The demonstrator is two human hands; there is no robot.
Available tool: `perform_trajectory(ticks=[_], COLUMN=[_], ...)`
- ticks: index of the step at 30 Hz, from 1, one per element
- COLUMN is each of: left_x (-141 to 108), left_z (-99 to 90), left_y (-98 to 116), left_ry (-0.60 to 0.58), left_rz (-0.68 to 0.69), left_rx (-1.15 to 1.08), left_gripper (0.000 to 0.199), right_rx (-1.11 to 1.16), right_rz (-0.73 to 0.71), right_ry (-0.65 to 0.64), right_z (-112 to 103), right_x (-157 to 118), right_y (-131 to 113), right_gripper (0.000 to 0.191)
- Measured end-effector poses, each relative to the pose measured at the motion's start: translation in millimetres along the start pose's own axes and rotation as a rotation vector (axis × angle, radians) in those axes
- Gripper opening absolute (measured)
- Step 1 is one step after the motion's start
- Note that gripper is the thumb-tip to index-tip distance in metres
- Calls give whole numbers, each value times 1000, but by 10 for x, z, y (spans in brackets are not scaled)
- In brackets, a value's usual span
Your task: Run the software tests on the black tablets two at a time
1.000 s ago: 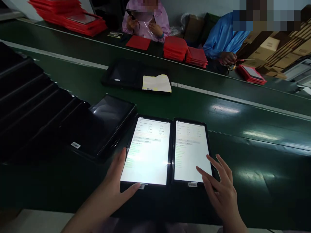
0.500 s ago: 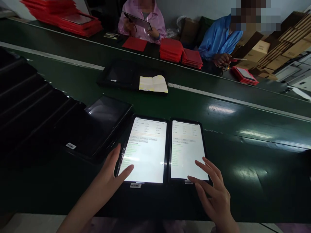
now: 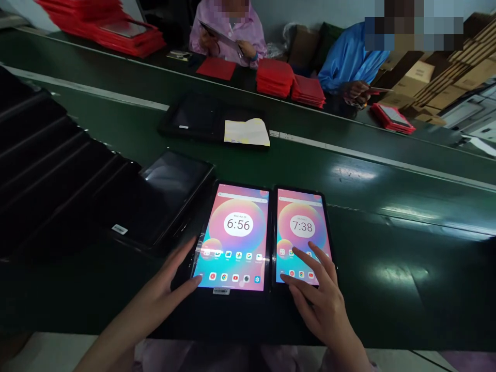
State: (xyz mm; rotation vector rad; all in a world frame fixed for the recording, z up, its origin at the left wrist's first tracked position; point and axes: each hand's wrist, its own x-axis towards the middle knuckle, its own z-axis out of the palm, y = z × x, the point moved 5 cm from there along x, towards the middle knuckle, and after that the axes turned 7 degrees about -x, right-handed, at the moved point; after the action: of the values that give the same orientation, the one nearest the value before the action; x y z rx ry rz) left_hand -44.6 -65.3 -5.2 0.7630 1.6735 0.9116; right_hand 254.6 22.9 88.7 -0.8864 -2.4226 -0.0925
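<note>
Two lit tablets lie side by side on the dark green table, both with colourful home screens. The left tablet (image 3: 236,237) shows 6:56, the right tablet (image 3: 302,212) 7:38. My left hand (image 3: 172,281) is at the left tablet's lower left edge, thumb over the screen corner and fingers along its side. Above the lower part of the right tablet is my right hand (image 3: 320,289), its fingers spread and fingertips at the screen; whether they touch it I cannot tell. Neither hand holds anything.
Dark tablets (image 3: 166,191) lie to the left, beside a long row of black devices (image 3: 50,170). Farther back is a black tray (image 3: 194,116) with white paper (image 3: 247,133). Across the table, two people handle flat items near red stacks (image 3: 274,77).
Both screens have switched from white pages of text to colourful home screens. My right hand has moved left and slightly up over the right tablet. My left thumb has drawn back leftward.
</note>
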Motion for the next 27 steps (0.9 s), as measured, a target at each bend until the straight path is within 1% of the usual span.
perform_trajectory(ticks=[4,8,11,14,17,19,22,27], left_x=[-16,21,50,61,54,43,32,20], left_z=[91,113,33,-54,-109,-111,-65,-9], left_y=[57,51,38,31,46,56,51,73], left_ry=[59,74,56,3,14,43,47,82], left_rz=[60,95,72,-7,-50,-58,-71,-31], left_rx=[-36,-22,-49,-95,-127,-142,-129,-113], left_gripper=[75,80,79,81,83,81,81,77], right_rx=[-22,18,30,24,12,2,10,47], right_rz=[-6,-4,32,62,75,77,88,63], right_ry=[-44,23,74,96,93,80,64,53], right_z=[20,-38,-79,-102,-115,-120,-120,-79], right_x=[30,39,20,0,-8,-6,7,59], right_y=[-13,30,78,108,131,149,177,158], right_gripper=[25,28,33,30,27,27,29,29])
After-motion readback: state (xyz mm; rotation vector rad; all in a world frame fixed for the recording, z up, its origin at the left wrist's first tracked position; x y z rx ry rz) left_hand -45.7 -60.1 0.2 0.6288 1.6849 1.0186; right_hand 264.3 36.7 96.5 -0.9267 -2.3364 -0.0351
